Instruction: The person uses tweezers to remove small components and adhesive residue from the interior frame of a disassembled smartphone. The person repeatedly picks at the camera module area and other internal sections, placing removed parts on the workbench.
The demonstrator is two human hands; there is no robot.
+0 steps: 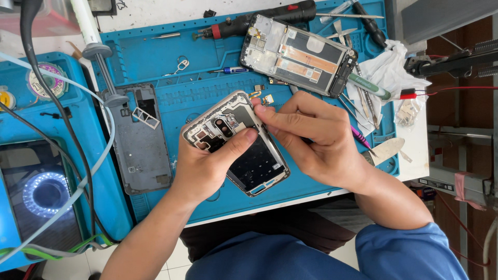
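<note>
Blue mat [155, 52] covers the tabletop [155, 13]. Over it, the left hand [199, 168] grips an opened phone frame [236, 142], thumb across it; the right hand [311, 137] pinches its top edge. Behind the frame lies another phone [298, 54]; left of it, a grey back cover [140, 140].

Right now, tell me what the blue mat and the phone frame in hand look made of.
Blue mat: likely silicone or rubber, matte, with moulded compartments and ridges.
Phone frame: rim looks like metal or metal-look plastic, pale with a satin sheen; the dark glossy inner panel could be glass.
</note>
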